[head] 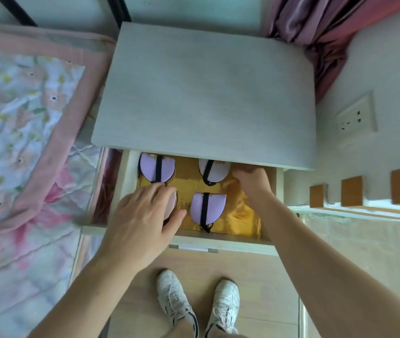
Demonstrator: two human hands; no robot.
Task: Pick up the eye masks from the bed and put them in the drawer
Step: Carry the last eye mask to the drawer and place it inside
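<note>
The nightstand drawer point(223, 242) is pulled out, lined with gold cloth point(240, 215). Three folded eye masks with black straps lie in it: a lilac one point(150, 167) at back left, a white one point(214, 172) at back middle, a lilac one point(212, 207) at front middle. My left hand point(142, 215) lies over a pink eye mask point(172, 202) at front left, fingers on top of it. My right hand point(251, 179) reaches into the back right corner, fingers curled under the nightstand top; anything in it is hidden.
The grey nightstand top point(206, 93) overhangs the drawer's back. A bed with a pink floral quilt point(23, 142) lies at left. A wall socket point(357, 118) and a pink curtain point(328, 28) are at right. My white shoes point(199, 306) stand on the floor below.
</note>
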